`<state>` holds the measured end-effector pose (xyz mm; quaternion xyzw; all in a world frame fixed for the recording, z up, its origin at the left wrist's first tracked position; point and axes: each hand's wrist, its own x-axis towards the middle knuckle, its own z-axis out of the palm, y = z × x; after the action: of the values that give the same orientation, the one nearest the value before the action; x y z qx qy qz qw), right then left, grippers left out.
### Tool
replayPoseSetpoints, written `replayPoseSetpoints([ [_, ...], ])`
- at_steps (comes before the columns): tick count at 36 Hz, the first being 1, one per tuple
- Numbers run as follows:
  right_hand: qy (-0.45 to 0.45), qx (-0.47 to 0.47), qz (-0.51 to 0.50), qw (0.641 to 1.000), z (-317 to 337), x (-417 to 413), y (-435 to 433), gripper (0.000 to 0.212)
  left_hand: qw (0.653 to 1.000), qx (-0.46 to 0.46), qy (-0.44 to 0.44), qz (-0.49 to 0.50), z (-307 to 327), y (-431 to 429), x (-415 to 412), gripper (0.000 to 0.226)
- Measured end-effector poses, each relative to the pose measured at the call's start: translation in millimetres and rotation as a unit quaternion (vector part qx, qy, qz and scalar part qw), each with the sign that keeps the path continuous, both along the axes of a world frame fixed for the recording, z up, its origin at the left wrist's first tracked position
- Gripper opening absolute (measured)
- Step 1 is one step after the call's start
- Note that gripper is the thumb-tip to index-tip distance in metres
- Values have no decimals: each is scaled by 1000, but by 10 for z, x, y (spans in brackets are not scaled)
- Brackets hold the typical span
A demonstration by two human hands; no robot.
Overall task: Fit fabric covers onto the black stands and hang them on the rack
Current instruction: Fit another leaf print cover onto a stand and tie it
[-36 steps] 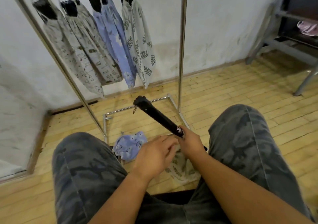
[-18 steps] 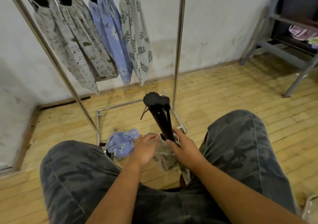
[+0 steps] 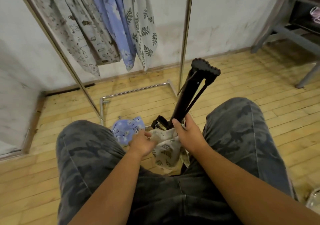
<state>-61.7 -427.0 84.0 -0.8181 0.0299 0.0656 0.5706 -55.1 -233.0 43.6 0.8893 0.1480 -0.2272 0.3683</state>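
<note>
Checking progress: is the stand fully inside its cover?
No, only the stand's lower end reaches the cover; the rest is bare.

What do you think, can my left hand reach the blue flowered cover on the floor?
Probably yes. The blue cover lies on the floor right beside the left hand, nothing between them. That hand pinches the leaf-print cover, so it must let go first.

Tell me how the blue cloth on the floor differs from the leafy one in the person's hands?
The blue cover has pale flowers; the leaf-print cover is off-white with dark leaves. The blue cover lies crumpled on the floor; the leaf-print cover is pinched by the left hand. The black stand, gripped by the right hand, enters the leaf-print cover; nothing shows in the blue cover. Both are printed fabric, not yet on the rack.
</note>
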Motion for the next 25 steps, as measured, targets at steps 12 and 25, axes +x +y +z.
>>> replayPoseSetpoints([
  [12, -9, 48, -27, 998, 8, -19, -22, 35, 999, -33, -19, -26, -58, -73, -41, 32],
  [25, 7, 73, -66, 995, -82, 22, -49, 17, 986, -113, -85, 91, -16, -65, -4, 56],
])
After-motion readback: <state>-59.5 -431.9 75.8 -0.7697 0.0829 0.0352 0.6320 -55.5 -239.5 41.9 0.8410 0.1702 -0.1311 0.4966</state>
